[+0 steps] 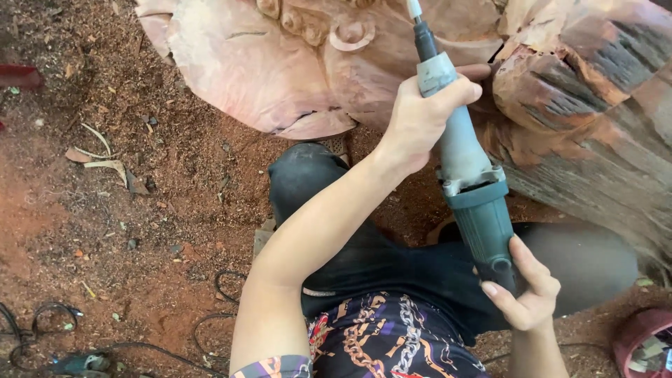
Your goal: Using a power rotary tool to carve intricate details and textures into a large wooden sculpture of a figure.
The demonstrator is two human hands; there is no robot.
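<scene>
Nearest the camera, below the die grinder (pixel 465 168), a patterned shirt (pixel 385 339) and dark trousers (pixel 392 262) fill the lower middle. At the grinder's green rear body, the right hand (pixel 525 290) has its fingers curled round the butt end, thumb laid along the casing. Farther up the tool, the left hand (pixel 420 119) is wrapped tight about the grey neck, fingers fully closed on it. Beyond that hand the grinder's slim black nose runs up to the carved wood (pixel 301 63), a pale reddish block with rounded relief shapes; whether the bit touches it cannot be told. Right of the grinder lies a rough, dark-streaked log (pixel 595 119). Left of the grinder, red sawdust (pixel 105 210) covers the ground, with black cables (pixel 42 315) near the bottom corner.
</scene>
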